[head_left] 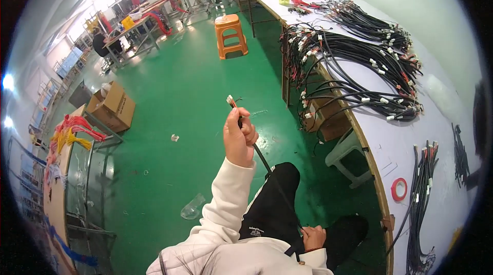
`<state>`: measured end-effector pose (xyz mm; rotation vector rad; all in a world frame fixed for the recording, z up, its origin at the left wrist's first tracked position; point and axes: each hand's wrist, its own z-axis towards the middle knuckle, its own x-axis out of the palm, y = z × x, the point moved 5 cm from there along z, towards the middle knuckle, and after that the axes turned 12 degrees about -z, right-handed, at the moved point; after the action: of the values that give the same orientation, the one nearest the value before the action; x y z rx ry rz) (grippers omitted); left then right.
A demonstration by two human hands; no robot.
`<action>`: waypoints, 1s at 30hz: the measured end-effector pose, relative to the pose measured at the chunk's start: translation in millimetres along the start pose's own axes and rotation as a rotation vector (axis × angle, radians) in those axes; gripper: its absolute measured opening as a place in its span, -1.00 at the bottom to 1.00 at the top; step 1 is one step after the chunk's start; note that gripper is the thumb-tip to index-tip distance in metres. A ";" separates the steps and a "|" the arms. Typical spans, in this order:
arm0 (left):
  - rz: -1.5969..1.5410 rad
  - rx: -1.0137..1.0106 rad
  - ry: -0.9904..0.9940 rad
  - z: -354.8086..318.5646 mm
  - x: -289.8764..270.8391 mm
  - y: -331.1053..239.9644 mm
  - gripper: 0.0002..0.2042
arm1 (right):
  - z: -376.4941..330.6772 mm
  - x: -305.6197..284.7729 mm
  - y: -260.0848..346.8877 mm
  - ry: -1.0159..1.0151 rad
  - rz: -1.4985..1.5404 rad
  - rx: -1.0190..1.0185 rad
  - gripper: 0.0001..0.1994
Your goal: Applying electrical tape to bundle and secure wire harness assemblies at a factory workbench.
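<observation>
My left hand (239, 136), raised in front of me, is closed around a black cable (267, 164) near its end. A white connector (230, 99) with short orange and dark wires sticks up above the fingers. From there the cable slants down to the right across my leg. Low down by my lap, my right hand (313, 237) is closed on the lower part of the same cable. Beyond the right hand, the cable's course is hidden.
On the long white table (395, 146) at my right lie thick bundles of black cables (370, 54), a smaller bundle (423, 188) and a red tape roll (399, 189). An orange stool (231, 36) stands ahead. A cardboard box (111, 106) and a side table are at left. People sit farther off.
</observation>
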<state>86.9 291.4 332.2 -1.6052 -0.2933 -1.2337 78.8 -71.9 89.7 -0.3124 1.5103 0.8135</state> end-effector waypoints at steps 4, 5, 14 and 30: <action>-0.010 0.011 -0.011 0.3 0.2 1.8 -0.73 | -6.9 22.0 -6.5 0.184 -0.087 0.047 -0.88; 0.003 0.024 0.004 0.4 1.4 1.1 -0.73 | -7.7 23.9 -7.0 0.179 -0.085 0.035 -0.88; 0.035 -0.073 0.161 -22.7 31.6 11.2 -0.73 | -8.5 37.5 -11.6 0.265 -0.132 0.007 -0.87; 0.418 -0.966 0.945 -202.2 69.4 143.1 -0.58 | 41.2 -218.9 19.5 -0.402 1.006 0.290 -0.85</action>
<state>104.0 37.8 292.4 -1.4708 1.3341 -1.7317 126.8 -92.0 307.1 0.8557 1.3274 1.3052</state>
